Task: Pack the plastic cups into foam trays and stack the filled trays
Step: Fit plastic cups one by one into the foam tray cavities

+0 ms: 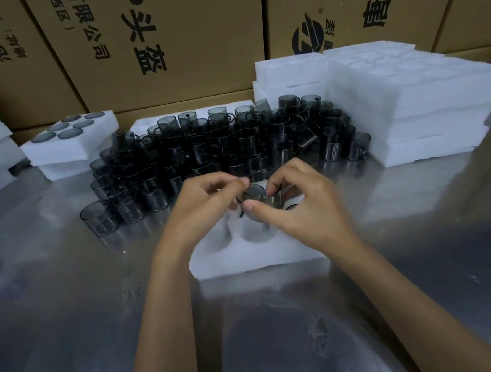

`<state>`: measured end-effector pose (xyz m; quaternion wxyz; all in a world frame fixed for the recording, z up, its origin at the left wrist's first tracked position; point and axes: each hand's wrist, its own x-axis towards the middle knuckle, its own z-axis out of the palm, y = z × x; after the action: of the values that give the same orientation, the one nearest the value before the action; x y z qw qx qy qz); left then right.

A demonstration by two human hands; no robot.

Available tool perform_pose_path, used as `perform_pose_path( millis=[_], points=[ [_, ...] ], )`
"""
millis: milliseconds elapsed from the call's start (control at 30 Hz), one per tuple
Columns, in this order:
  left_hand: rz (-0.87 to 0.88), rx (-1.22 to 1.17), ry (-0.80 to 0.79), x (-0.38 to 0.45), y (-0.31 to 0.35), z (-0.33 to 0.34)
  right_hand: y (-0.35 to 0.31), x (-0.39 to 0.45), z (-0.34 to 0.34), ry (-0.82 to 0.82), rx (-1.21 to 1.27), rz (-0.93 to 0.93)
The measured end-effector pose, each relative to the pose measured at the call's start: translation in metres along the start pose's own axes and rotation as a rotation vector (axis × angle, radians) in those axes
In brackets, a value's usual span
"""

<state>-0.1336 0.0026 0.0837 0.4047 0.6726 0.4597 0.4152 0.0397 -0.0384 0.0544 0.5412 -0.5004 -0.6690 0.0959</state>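
Steel table, cardboard boxes behind.

Hidden under both hands: far pockets of the foam tray. Blurred behind that tray: lower cups in the pile. Cut off above: cardboard boxes.

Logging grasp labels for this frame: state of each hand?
Left hand: pinching the rim of the smoky cup over the foam tray.
Right hand: pinching the same cup.
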Motion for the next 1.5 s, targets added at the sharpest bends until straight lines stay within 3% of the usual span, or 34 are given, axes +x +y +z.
perform_pose_path(
  millis=[167, 300, 700, 833, 1033, 1200, 1367, 1500],
  points=[
    [-0.094, 0.181, -0.007, 0.002, -0.007, 0.001, 0.001, -0.001, 0.004, -0.154, -0.095, -0.022],
    [-0.062, 0.217, -0.006, 0.004, -0.009, 0.002, 0.005, 0.002, -0.001, -0.252, -0.051, 0.050],
    [-0.002, 0.328, 0.006, 0.005, -0.014, 0.009, 0.015, 0.004, -0.006, -0.384, -0.053, 0.088],
    [0.042, 0.374, 0.029, 0.006, -0.015, 0.010, 0.025, 0.010, -0.018, -0.355, -0.071, 0.068],
    [0.099, 0.481, 0.068, 0.006, -0.012, 0.016, 0.033, 0.011, -0.027, -0.466, -0.149, 0.254],
    [-0.010, 0.464, 0.065, 0.005, -0.010, 0.010, 0.033, 0.010, -0.026, -0.523, -0.089, 0.348],
    [-0.134, 0.295, -0.065, 0.001, -0.008, -0.004, 0.035, 0.010, -0.027, -0.616, -0.091, 0.405],
    [-0.120, 0.463, 0.028, 0.002, -0.011, -0.001, 0.034, 0.009, -0.026, -0.610, -0.060, 0.400]
  ],
)
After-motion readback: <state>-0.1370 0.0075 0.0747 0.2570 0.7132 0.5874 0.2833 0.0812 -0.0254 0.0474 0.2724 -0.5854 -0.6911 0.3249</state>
